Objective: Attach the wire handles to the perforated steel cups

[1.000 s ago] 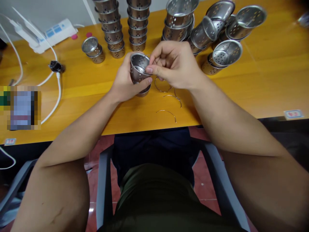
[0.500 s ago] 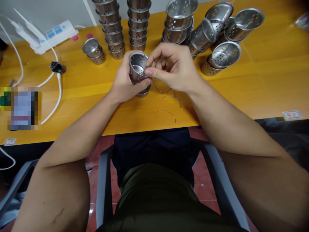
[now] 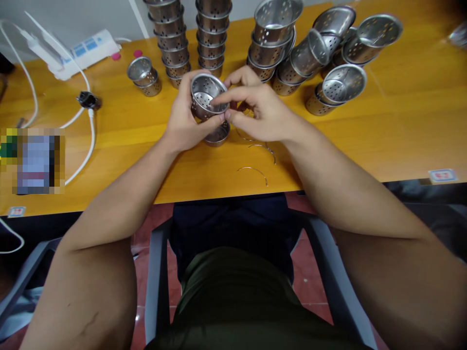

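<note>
My left hand (image 3: 184,121) is wrapped round a small perforated steel cup (image 3: 204,96), held tilted above the wooden table (image 3: 146,141). My right hand (image 3: 260,109) meets it from the right, fingers pinched together with the index finger on the cup's rim; whether they hold a wire is hidden. Another steel cup (image 3: 218,134) sits on the table just under the held one. Thin wire handles (image 3: 255,170) lie loose on the table below my right hand.
Tall stacks of perforated cups (image 3: 173,39) stand at the back, and tipped-over stacks (image 3: 328,48) lie at the back right. A short stack (image 3: 143,75) stands left of them. A white power strip (image 3: 83,51), white cable (image 3: 85,146) and black plug (image 3: 88,100) lie left.
The cup has turned so its open mouth faces up more. My right hand has dropped lower and its index finger now reaches onto the rim.
</note>
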The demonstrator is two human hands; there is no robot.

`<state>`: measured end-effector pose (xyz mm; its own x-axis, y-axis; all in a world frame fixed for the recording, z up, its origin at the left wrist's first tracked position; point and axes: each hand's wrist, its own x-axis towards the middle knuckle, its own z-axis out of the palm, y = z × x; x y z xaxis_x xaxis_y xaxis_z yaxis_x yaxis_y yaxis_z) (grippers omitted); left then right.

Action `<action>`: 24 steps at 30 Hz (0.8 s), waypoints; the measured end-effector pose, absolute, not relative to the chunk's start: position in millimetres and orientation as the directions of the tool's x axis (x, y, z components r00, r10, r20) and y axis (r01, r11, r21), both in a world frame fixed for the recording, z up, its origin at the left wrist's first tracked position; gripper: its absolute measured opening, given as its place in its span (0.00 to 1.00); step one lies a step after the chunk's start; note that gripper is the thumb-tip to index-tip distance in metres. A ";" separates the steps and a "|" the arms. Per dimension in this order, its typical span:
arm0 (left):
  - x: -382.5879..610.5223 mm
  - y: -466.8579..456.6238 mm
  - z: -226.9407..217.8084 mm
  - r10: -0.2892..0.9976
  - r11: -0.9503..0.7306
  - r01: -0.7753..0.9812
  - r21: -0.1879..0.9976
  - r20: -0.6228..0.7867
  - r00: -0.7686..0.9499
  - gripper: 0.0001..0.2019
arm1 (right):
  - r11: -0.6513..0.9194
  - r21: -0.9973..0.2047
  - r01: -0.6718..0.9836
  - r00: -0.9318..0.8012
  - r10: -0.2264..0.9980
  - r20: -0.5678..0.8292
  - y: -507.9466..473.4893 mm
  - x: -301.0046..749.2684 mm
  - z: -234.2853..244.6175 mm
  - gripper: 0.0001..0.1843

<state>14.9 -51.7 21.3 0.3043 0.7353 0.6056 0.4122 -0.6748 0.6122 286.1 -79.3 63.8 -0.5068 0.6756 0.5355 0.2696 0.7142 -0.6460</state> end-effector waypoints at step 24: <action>-17.3 -44.5 24.1 0.633 -0.713 0.260 0.651 0.439 0.638 0.77 | 0.756 -0.633 0.165 -0.570 0.597 0.564 -71.1 305.4 69.2 0.25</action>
